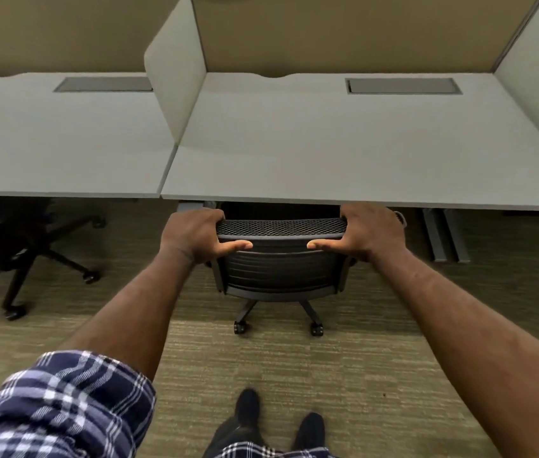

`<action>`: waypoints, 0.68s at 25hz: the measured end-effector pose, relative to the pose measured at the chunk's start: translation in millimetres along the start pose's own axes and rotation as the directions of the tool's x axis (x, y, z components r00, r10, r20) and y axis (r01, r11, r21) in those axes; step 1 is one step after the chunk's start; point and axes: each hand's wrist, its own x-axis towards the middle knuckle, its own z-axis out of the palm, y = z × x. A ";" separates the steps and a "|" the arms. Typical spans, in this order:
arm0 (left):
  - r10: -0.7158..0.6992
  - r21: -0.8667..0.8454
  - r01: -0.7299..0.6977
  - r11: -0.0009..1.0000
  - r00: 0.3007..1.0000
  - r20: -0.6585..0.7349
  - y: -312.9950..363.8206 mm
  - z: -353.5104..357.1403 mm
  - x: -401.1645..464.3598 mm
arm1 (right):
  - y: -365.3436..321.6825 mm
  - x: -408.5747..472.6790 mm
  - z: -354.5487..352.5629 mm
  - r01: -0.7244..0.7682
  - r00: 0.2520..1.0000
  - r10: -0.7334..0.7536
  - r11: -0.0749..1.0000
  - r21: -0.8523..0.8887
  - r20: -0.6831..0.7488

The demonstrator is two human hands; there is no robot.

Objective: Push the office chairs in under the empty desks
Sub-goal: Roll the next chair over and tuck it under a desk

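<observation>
left hand (192, 234) and right hand (369, 231): fingers curled over backrest top corners, for straight pushing | office chair (281, 262): seat already under right worktop (327, 153) | second chair (20, 252): beside left worktop, probably next

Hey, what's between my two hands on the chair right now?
In the head view, only the chair's mesh top edge spans between the left hand and right hand; both grip it.

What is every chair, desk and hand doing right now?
mesh-back chair: seat under the desk, backrest at its edge.
left hand: grips the backrest's left corner.
right hand: grips the right corner.
right desk: top bare.
left desk: top bare.
second chair: partly under left desk.
</observation>
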 end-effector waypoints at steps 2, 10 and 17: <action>0.012 -0.005 -0.012 1.000 1.000 -0.006 -10.4 2.4 13.8 | -2.9 12.3 1.7 -0.008 1.000 0.009 1.000 -0.018 0.011; 0.079 -0.040 -0.079 0.996 0.997 -0.008 -48.2 4.9 48.4 | -21.4 41.0 6.9 -0.076 0.997 0.077 0.997 -0.034 0.022; 0.082 -0.052 -0.082 0.995 0.997 0.012 -57.3 7.4 43.8 | -32.4 33.5 12.5 -0.113 0.994 0.114 0.993 -0.041 0.003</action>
